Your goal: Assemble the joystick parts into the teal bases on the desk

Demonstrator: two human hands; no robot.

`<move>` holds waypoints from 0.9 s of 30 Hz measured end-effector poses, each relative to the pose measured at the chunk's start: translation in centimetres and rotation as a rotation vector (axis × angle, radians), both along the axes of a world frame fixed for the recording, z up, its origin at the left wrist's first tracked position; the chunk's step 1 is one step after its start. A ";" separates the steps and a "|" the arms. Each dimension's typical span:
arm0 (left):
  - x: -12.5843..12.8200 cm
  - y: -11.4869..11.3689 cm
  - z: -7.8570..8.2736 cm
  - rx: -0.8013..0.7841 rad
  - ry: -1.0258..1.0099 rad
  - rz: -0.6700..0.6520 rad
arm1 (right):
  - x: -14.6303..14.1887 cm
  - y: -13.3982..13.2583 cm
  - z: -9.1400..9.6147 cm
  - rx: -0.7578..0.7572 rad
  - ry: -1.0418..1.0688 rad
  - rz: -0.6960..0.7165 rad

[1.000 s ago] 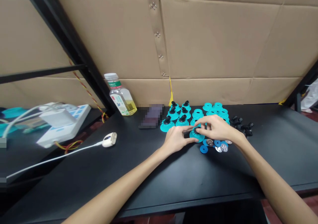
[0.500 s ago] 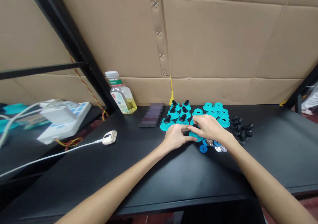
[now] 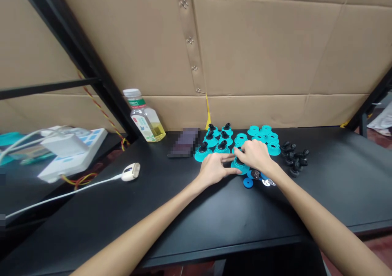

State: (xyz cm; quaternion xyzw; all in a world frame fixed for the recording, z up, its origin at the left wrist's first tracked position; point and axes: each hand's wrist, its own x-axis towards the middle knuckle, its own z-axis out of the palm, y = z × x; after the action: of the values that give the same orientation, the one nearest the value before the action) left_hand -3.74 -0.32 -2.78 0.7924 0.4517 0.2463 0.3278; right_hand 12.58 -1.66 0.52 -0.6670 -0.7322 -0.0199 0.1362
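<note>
We show the right hand (image 3: 255, 155), fingers (image 3: 243, 150) closed on the black fitting (image 3: 239, 161) of a teal plastic flanged cup (image 3: 240, 168) before the matching cups (image 3: 222, 148), the left hand (image 3: 215, 169) at its rim; we judge it light, stiff, best held by the flange.

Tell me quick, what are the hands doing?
Left hand: open, against the turquoise plastic base.
Right hand: closed, pinching the black piece on it.

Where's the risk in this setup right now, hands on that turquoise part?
The turquoise flanged part under the right hand sits against the loose blue discs and metal discs, so a slip might scatter them. The left hand lies close to the black-capped turquoise parts and could knock one.
</note>
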 end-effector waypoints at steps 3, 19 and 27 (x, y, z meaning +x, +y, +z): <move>0.0 0.0 0.0 -0.007 0.013 0.009 | 0.3 -0.5 0.6 0.009 -0.007 -0.044; 0.0 0.2 -0.4 0.031 0.044 0.024 | 2.9 -0.8 1.5 -0.091 0.149 0.295; 0.0 -0.2 0.1 0.113 0.099 0.022 | 0.8 -1.4 1.2 -0.012 -0.040 0.211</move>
State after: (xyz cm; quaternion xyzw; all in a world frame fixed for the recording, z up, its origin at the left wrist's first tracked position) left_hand -3.71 -0.57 -2.69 0.8158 0.4614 0.2356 0.2571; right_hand 13.41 -3.07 1.70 -0.5865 -0.8011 -0.0146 0.1189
